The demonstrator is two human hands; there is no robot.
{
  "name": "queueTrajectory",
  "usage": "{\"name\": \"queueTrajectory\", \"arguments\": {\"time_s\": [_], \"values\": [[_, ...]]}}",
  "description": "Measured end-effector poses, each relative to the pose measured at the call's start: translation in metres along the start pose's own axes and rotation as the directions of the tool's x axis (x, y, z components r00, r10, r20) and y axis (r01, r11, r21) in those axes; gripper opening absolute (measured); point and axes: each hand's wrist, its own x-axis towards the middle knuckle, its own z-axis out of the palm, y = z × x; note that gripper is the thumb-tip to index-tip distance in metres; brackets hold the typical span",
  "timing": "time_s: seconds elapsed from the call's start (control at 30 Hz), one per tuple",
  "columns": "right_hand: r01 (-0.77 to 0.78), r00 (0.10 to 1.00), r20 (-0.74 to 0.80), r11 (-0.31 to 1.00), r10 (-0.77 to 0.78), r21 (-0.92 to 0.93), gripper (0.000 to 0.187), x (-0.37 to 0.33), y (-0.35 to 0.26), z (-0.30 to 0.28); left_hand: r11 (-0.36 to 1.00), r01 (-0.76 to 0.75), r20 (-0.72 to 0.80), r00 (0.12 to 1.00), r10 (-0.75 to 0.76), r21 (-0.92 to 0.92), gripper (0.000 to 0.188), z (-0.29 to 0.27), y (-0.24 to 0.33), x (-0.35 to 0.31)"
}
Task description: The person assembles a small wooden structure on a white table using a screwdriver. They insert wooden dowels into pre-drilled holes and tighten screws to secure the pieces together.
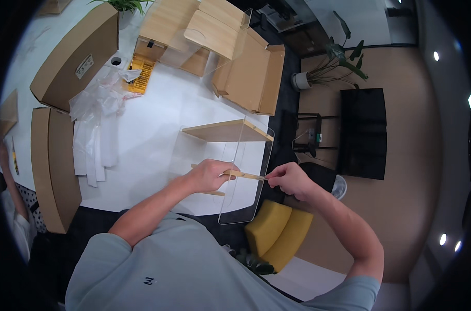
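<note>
A clear panel (237,205) with rounded corners stands on edge near the table's right side. A wooden board (222,130) meets it at the far end. My left hand (210,175) is closed around a narrow wooden strip (247,175), on the inner side of the panel. At the strip's right end, my right hand (292,180) makes a pinch against the panel's outer face. Whatever its fingertips hold is too small or hidden to name. Part of another wooden strip (214,193) shows below my left hand.
Open cardboard boxes (53,171) line the left, near crumpled plastic wrapping (98,98). A yellow tool-bit case (141,75) lies farther back beside a wood-and-clear cabinet (194,33). Another cardboard box (253,72) sits at the far right. Another person's arm (13,181) shows at far left.
</note>
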Motion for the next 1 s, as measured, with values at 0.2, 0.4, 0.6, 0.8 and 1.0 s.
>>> {"name": "queueTrajectory", "arguments": {"time_s": [0.2, 0.4, 0.6, 0.8, 1.0], "values": [[0.505, 0.702, 0.274, 0.188, -0.657, -0.842, 0.013, -0.028, -0.005, 0.008, 1.000, 0.004, 0.005, 1.000, -0.004, 0.004, 0.018, -0.004, 0.002, 0.000], [0.535, 0.749, 0.092, 0.516, -0.656, -0.669, 0.018, -0.015, -0.002, 0.017, 1.000, -0.020, -0.025, 0.999, 0.020, 0.002, 0.019, -0.001, -0.003, -0.001], [-0.040, 0.999, 0.038, 0.998, 0.039, 0.048, 0.016, 0.000, 0.001, 0.001, 1.000, -0.026, 0.009, 1.000, 0.026, 0.002, 0.019, 0.002, -0.002, 0.000], [0.539, 0.598, 0.371, 0.014, -0.711, -0.842, 0.015, -0.025, -0.005, -0.002, 1.000, 0.000, 0.000, 1.000, 0.000, 0.009, 0.018, -0.004, 0.002, 0.000], [0.510, 0.773, -0.010, 0.631, -0.634, -0.584, 0.017, -0.008, 0.006, 0.016, 0.999, -0.009, -0.045, 0.999, 0.010, 0.032, 0.018, -0.003, -0.003, -0.001]]}}
